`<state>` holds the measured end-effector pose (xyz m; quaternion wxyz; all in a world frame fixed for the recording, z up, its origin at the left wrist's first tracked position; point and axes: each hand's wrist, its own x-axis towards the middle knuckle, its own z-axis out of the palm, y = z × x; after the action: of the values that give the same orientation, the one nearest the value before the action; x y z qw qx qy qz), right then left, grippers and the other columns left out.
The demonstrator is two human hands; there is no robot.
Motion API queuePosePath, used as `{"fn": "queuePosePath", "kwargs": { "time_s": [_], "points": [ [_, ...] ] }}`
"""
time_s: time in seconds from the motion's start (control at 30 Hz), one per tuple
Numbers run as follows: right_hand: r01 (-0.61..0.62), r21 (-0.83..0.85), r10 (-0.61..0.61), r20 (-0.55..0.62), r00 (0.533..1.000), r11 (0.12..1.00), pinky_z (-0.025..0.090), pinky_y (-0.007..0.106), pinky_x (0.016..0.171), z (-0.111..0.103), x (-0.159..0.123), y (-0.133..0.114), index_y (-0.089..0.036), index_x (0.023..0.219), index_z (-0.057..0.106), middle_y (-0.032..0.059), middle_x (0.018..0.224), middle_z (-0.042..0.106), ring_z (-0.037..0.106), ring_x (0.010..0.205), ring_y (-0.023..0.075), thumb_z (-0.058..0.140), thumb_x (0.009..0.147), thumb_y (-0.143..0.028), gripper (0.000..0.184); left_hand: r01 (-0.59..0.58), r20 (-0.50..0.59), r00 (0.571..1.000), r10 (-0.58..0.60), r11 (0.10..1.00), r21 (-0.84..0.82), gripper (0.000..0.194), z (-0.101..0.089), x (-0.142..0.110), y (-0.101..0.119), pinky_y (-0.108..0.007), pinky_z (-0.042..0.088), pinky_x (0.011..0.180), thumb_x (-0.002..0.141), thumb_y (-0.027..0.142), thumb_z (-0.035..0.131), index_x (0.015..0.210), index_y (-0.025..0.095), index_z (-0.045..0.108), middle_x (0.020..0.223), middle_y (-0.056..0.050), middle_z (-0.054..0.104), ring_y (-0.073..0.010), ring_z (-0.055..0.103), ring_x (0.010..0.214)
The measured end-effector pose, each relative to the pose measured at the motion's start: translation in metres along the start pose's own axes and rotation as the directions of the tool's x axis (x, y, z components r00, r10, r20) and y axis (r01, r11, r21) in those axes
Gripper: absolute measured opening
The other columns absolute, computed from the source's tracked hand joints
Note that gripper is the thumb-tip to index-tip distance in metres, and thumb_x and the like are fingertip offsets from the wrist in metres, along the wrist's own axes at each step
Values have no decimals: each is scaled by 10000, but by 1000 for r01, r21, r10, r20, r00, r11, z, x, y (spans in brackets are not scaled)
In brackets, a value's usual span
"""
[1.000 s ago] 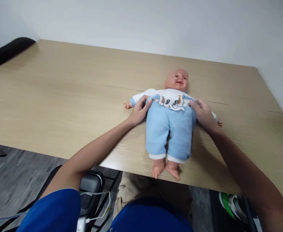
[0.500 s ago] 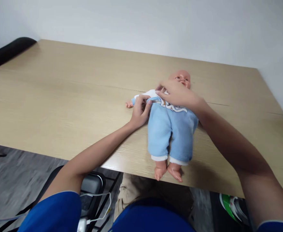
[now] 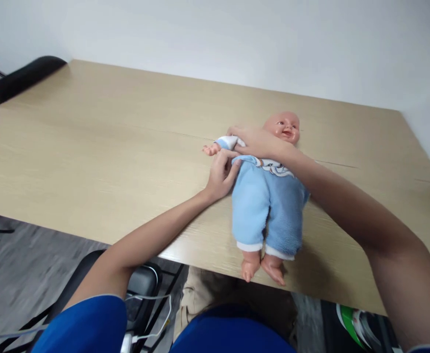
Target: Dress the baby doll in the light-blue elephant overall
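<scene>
A baby doll (image 3: 274, 196) lies on its back on the wooden table (image 3: 90, 147), head away from me, feet over the near edge. It wears fluffy light-blue trousers (image 3: 268, 206) and a white top with blue cuffs. My left hand (image 3: 224, 174) pinches the trousers' waistband at the doll's right side. My right hand (image 3: 253, 142) reaches across the doll's chest and closes on the doll's sleeved arm (image 3: 224, 143) near the shoulder. The doll's small bare hand (image 3: 210, 149) sticks out to the left.
A black chair back (image 3: 24, 78) stands at the table's far left corner. A white wall runs behind the table. Below the near edge are a black chair with a white cable (image 3: 152, 304) and a green-and-white object (image 3: 358, 318) on the floor.
My right hand left the waistband on the doll's far side and crossed over its chest to the doll's sleeved arm. My left hand stayed on the waistband. The view shifted slightly.
</scene>
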<state>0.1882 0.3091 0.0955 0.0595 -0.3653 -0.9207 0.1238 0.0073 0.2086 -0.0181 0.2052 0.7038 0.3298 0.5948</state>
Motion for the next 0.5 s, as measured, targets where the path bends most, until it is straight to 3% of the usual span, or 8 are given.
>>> {"fn": "queuePosePath", "kwargs": {
  "time_s": [0.13, 0.23, 0.33, 0.4, 0.5],
  "points": [
    [-15, 270, 63, -168, 984, 963, 601, 430, 1072, 0, -20, 24, -194, 1425, 709, 134, 1376, 810, 754, 1214, 318, 610, 947, -139, 491, -85, -10, 996, 87, 988, 126, 293, -1, -4, 3, -407, 576, 949, 1275, 501, 576, 1231, 241, 701, 1112, -79, 730, -224, 677, 1032],
    [3, 395, 66, -161, 985, 919, 631, 454, 1061, 2, -29, 36, -202, 1363, 738, 122, 1323, 826, 773, 1167, 323, 639, 865, -132, 513, -197, -98, 970, 224, 953, 229, 234, -1, -6, 4, -451, 597, 1075, 1271, 450, 581, 1305, 260, 714, 1315, -120, 716, -259, 691, 1263],
    [11, 418, 69, -177, 982, 908, 644, 477, 1111, 5, -33, 37, -237, 1297, 804, 103, 1352, 849, 792, 1218, 336, 682, 848, -150, 473, -273, -142, 945, 293, 951, 146, 198, 1, -8, 4, -485, 568, 1175, 1269, 406, 571, 1379, 301, 697, 1439, -118, 690, -272, 672, 1380],
    [41, 401, 49, -213, 976, 915, 645, 479, 1139, 5, -34, 32, -254, 1218, 856, 92, 1359, 860, 796, 1263, 339, 695, 864, -173, 397, -251, -136, 958, 250, 968, 12, 190, 4, -9, 2, -490, 545, 1201, 1272, 413, 564, 1387, 320, 683, 1395, -97, 715, -267, 690, 1357],
    [90, 390, 1, -229, 973, 917, 648, 479, 1144, 2, -40, 21, -253, 1192, 893, 97, 1366, 864, 801, 1284, 332, 712, 945, -258, 306, -25, -154, 988, -6, 980, -197, 260, 8, -9, -1, -430, 570, 1092, 1278, 535, 555, 1328, 310, 676, 1262, -74, 726, -235, 716, 1193]
  ]
}}
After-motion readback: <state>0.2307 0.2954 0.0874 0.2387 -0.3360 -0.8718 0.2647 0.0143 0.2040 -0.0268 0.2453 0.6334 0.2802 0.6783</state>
